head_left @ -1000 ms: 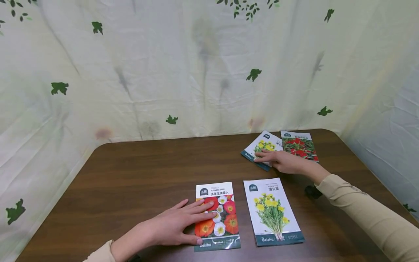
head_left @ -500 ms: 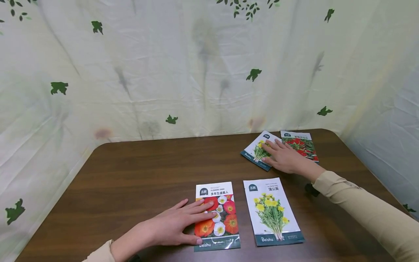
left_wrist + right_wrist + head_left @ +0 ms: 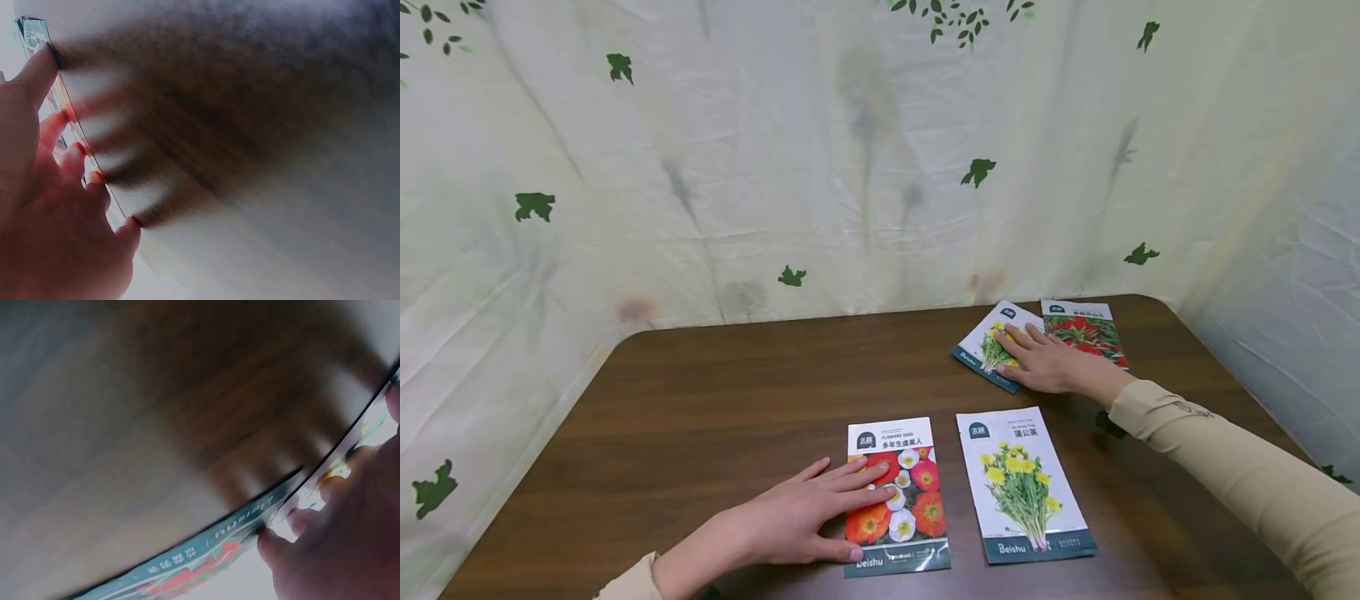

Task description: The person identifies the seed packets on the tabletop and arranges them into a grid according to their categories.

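With its fingers spread flat, my left hand (image 3: 797,512) rests on a seed packet with red, orange and white flowers (image 3: 917,492); in the left wrist view the fingertips of that hand (image 3: 62,181) lie along the packet's edge. At the back right, my right hand (image 3: 1056,364) lies flat across a slanted seed packet with yellow flowers (image 3: 985,342), covering its right part. Beside it, a seed packet with red flowers (image 3: 1086,329) is partly behind the hand; the right wrist view shows its dark teal bottom band (image 3: 206,540) close to one fingertip.
A larger seed packet with yellow flowers (image 3: 1026,492) lies face up at the front, right of the left hand's packet. All packets are on a brown wooden table (image 3: 715,417). A pale curtain with green leaf prints (image 3: 737,167) hangs behind the table's far edge.
My right hand has shifted up and slightly right on the slanted packet, its fingers now spread wider. The left hand and the packets stay where they were.
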Available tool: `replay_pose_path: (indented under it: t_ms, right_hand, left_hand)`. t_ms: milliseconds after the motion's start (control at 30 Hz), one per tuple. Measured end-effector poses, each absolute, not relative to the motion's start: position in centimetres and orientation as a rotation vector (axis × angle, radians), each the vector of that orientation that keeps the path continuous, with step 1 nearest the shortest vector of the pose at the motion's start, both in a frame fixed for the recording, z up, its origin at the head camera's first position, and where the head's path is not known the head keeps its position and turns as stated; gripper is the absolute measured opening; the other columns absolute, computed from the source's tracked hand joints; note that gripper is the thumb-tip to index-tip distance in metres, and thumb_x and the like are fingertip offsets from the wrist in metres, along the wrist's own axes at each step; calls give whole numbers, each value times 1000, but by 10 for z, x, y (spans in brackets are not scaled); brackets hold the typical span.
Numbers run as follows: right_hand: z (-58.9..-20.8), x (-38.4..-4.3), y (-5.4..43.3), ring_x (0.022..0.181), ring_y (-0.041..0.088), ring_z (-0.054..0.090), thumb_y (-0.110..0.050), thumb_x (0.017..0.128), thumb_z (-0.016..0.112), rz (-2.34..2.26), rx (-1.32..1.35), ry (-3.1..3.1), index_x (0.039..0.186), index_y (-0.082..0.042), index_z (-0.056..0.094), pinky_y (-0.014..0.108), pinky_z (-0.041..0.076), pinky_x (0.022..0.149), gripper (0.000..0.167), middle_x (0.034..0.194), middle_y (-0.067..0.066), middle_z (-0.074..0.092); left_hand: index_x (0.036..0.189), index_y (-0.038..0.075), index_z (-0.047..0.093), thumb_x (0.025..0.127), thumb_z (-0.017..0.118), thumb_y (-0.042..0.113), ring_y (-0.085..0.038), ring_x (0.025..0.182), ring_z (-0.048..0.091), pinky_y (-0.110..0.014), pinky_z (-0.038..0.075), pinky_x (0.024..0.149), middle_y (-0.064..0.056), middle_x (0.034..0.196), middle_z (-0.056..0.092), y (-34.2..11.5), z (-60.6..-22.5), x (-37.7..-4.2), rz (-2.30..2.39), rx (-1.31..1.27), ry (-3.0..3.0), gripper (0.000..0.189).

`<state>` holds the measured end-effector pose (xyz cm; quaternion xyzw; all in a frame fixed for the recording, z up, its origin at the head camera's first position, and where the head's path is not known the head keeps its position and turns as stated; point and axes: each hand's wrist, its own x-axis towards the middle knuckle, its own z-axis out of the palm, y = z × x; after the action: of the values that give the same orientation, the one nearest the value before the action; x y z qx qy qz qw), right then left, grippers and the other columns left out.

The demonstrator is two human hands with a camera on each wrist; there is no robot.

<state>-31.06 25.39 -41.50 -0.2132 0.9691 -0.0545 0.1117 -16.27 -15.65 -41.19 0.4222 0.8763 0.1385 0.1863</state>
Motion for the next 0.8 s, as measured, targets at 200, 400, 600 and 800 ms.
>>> replay_pose_path:
  t_ms: [200,400,600,800]
  right_hand:
    - [-414,-313,255,146,46,4,-57,102,36,-135,-648,2822,158,-11,15,67,10,112,76,163,19,7]
    - [-411,-315,255,146,46,5,-55,102,38,-120,-676,2799,158,-12,16,67,10,112,75,163,18,8]
    - [-409,-316,254,145,47,8,-48,103,42,-120,-762,2787,158,-11,19,68,11,111,70,162,18,10]
    - [-407,-317,252,145,46,7,-44,104,42,-116,-788,2765,158,-13,19,68,11,111,66,163,17,10]
  left_hand:
    - [151,44,36,88,55,66,-23,147,22,-62,18,113,9,159,28,-157,-412,-163,400,1173,2458,69]
    - [150,43,36,88,56,65,-23,147,22,-62,17,113,9,158,29,-156,-411,-163,415,1159,2450,69]
    - [150,43,37,89,55,66,-23,147,22,-62,18,113,8,158,29,-157,-411,-163,407,1180,2459,68]
    - [150,43,37,89,54,66,-23,147,22,-63,17,112,8,158,29,-157,-411,-163,409,1181,2458,68]
